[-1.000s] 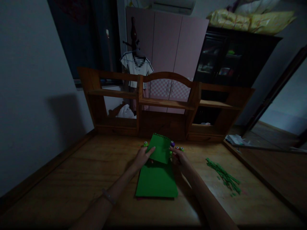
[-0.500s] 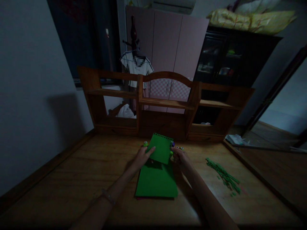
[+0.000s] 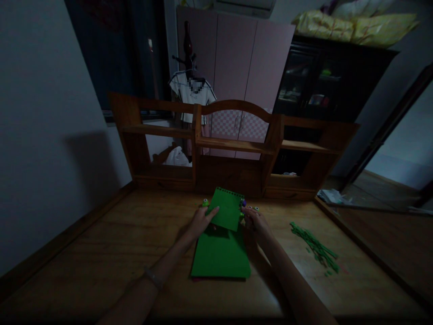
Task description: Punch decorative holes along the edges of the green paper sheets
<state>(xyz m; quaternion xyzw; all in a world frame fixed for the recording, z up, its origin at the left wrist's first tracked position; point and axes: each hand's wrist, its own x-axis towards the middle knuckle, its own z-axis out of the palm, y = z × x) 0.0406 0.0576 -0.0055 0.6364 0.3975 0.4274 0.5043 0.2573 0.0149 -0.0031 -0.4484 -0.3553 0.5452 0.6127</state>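
A green sheet (image 3: 226,210) with a row of dark holes or notches along its top edge is held up at a tilt. My left hand (image 3: 202,221) grips its left side, thumb on top and the other fingers underneath. At the right edge, my right hand (image 3: 254,220) is closed with its fingertips pinched by the sheet; what they hold is too small and dark to make out. Below lies a larger green sheet or stack (image 3: 221,257), flat on the table. Small green items with eye shapes (image 3: 205,203) and a purple piece (image 3: 244,203) peek out around the held sheet.
The wooden table (image 3: 111,253) carries a pile of thin green strips and scraps (image 3: 316,246) on the right. A wooden shelf unit (image 3: 237,145) stands along its back edge. White papers or bags (image 3: 333,197) lie beyond the right rear corner.
Almost nothing differs. Both hands and the green sheet stay in place, with only a slight shift of the camera view.
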